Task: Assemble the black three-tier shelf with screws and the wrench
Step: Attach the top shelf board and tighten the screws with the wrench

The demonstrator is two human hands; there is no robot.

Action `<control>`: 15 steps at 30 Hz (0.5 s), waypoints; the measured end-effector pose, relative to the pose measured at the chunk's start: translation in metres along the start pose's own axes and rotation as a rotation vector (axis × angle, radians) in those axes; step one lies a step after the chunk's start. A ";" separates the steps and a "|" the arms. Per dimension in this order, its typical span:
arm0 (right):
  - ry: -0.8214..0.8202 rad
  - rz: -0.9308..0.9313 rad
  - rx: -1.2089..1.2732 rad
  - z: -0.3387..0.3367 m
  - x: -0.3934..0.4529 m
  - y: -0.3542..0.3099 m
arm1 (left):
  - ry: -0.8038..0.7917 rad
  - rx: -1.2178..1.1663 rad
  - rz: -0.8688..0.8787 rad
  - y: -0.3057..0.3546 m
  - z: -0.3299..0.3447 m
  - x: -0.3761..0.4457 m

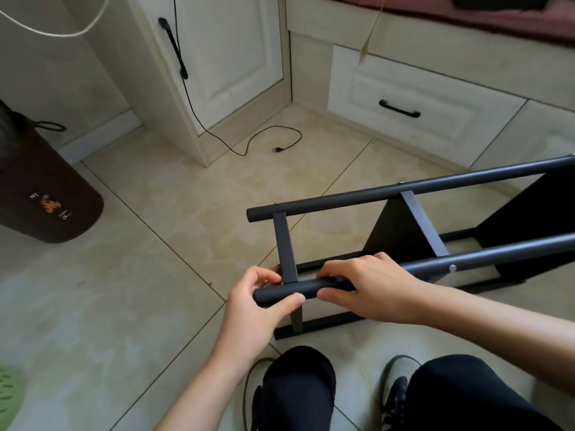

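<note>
The black shelf frame (413, 191) lies on its side on the tiled floor, with two round tubes joined by flat crossbars. My left hand (264, 301) grips the end of the near tube (311, 287), thumb pressing a small screw head on its underside. My right hand (370, 289) is curled over the same tube just to the right, beside the first crossbar (284, 247). A silver screw (452, 268) sits in the near tube farther right. Black shelf panels (401, 234) stand behind the tubes. No wrench is visible.
White cabinets (224, 57) and a drawer (401, 104) line the far side. A black cable (273, 141) trails across the tiles. A dark brown bag (46, 194) lies at the left, a green mat (9, 396) at the lower left. My knees (298, 387) are just below the frame.
</note>
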State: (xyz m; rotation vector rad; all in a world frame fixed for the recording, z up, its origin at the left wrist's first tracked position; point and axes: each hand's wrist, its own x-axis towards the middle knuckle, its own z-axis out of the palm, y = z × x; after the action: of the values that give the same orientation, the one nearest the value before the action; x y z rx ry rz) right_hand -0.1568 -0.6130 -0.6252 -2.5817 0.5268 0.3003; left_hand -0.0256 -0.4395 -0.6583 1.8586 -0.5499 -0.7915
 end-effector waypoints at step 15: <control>0.109 0.077 0.212 -0.082 -0.014 -0.036 | 0.204 -0.171 0.289 0.089 -0.018 -0.013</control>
State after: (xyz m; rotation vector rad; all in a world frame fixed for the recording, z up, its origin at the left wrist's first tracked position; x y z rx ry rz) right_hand -0.1447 -0.6206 -0.5360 -2.3854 0.6615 0.1225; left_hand -0.0226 -0.4549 -0.5676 1.6328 -0.5842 -0.4372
